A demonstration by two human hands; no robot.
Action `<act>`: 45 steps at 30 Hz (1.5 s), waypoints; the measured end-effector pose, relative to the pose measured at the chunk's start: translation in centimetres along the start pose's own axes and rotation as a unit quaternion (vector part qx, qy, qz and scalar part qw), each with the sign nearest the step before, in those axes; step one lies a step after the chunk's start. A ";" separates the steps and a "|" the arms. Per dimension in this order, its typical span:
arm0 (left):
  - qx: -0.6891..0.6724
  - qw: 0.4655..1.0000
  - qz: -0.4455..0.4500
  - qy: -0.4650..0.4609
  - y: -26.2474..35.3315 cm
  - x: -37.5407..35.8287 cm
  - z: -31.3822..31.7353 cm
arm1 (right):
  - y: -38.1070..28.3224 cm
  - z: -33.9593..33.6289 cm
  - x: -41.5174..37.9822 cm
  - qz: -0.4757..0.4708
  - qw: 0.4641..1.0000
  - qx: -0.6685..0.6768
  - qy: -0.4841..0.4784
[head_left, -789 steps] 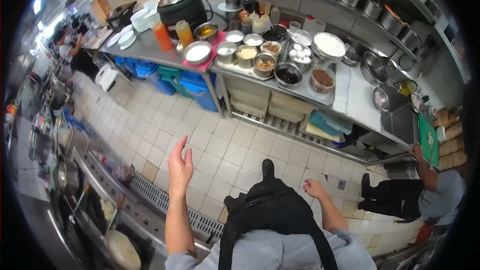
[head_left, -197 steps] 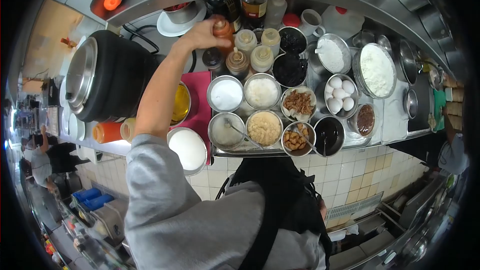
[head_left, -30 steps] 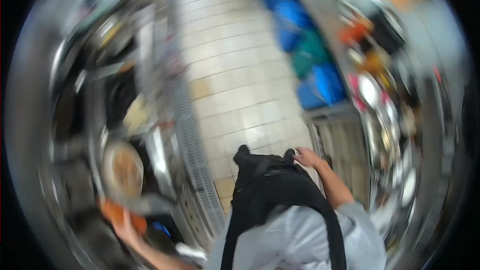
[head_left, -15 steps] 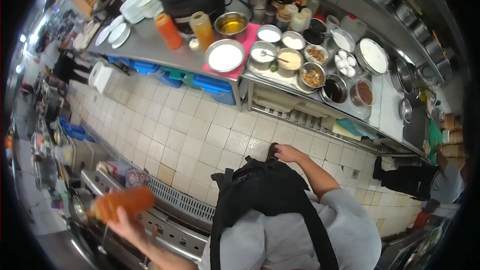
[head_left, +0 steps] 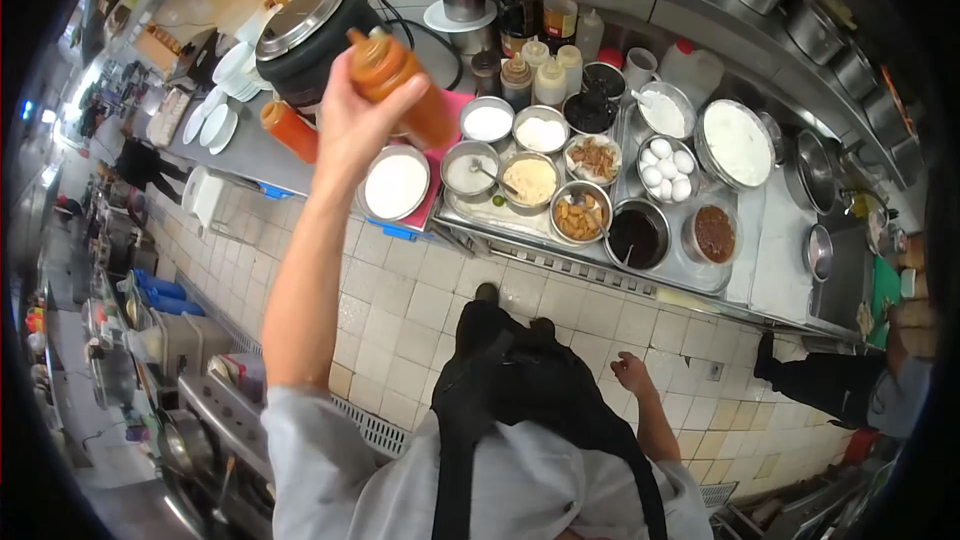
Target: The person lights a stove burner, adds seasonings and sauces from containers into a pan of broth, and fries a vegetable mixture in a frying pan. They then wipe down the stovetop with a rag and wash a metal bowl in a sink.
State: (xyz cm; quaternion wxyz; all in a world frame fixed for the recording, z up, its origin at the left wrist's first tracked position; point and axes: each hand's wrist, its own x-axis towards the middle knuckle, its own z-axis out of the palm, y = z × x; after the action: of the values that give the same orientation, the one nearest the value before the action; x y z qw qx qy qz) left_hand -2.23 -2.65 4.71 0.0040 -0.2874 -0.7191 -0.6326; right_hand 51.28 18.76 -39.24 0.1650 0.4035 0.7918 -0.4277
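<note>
My left hand (head_left: pixel 358 110) is closed around an orange squeeze bottle (head_left: pixel 408 90), held tilted above the counter's left part. Below it stand a bowl of white powder (head_left: pixel 396 183) and a pink mat (head_left: pixel 443 152). Another orange squeeze bottle (head_left: pixel 288 132) stands just left of my left wrist. Down at my right side hangs my right hand (head_left: pixel 631 373), over the tiled floor. Its fingers look loosely bent and apart, with nothing visible in them.
Metal bowls of powders, a bowl of eggs (head_left: pixel 666 169) and a bowl of dark liquid (head_left: pixel 638 234) crowd the counter. A black lidded pot (head_left: pixel 310 40) stands at the back left. Another person (head_left: pixel 835 375) is at far right. A steel stove (head_left: pixel 225 415) lies at left.
My left hand has swung from above the stove to the counter, still gripping the orange squeeze bottle. My right hand has moved to the right and lower. The counter is closer now.
</note>
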 end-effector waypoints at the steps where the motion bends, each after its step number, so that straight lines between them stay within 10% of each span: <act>1: 0.008 0.999 0.030 0.011 -2.1 2.8 1.1 | 0.0 0.8 -0.2 0.002 1.000 0.001 0.001; 9: -0.014 0.998 0.054 0.023 -14.5 19.8 8.0 | -8.1 2.2 -3.6 0.094 0.993 0.061 0.044; 22: 0.111 0.939 0.056 -0.319 -28.0 28.7 13.1 | -17.0 2.3 -0.8 0.103 0.980 0.137 0.102; 35: 0.299 0.810 -0.041 -0.504 -25.4 30.6 14.1 | -14.8 4.0 1.9 0.100 0.983 0.117 0.098; 37: 0.279 0.858 0.110 -0.416 -22.9 29.1 14.1 | -14.4 4.6 1.5 0.096 0.982 0.115 0.114; 39: 0.300 0.824 0.109 -0.468 -20.2 28.4 15.1 | -14.8 5.2 1.0 0.095 0.980 0.116 0.131; 41: 0.290 0.756 0.305 -0.501 -20.4 28.0 16.4 | -15.2 5.3 0.7 0.095 0.975 0.141 0.141; 45: 0.366 0.626 0.220 -0.652 -21.3 29.3 20.0 | -19.2 3.8 -1.1 0.127 0.952 0.204 0.189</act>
State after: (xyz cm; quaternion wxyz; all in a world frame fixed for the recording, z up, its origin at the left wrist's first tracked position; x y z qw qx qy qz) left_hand -28.40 26.84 -7.78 -0.2217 -0.7495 -0.6213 0.0556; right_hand 36.62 9.24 -30.30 -0.0209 0.5994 0.6463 -0.4718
